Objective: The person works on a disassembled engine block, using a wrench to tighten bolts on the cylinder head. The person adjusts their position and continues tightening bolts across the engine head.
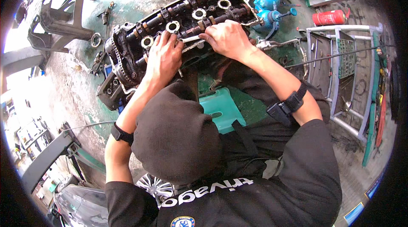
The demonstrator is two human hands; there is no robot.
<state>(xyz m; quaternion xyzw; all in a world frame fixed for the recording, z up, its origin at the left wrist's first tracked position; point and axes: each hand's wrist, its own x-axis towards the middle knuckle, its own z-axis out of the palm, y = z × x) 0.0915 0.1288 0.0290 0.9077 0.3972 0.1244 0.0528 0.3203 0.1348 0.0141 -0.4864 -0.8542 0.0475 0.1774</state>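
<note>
An engine cylinder head (131, 33) lies across the upper middle, its two camshafts (187, 3) exposed. A timing chain (117, 52) runs round its left end. My left hand (165, 57) rests on the near side, fingers stretched forward beside a round plug-tube opening (172, 26). Further right, my right hand (229, 39) is curled over the near camshaft, thumb and fingers drawn together; what lies between them is hidden. Between my hands shows a pale metal edge (191, 39). Black bands circle both my forearms.
Blue pump bottles (267, 18) stand right of the cylinder head, near a red fire extinguisher (329, 17). A metal rack (335, 69) stands at right. Plastic stools (63, 14) are at upper left, a turquoise stool (221, 110) below the work. A cable crosses at right.
</note>
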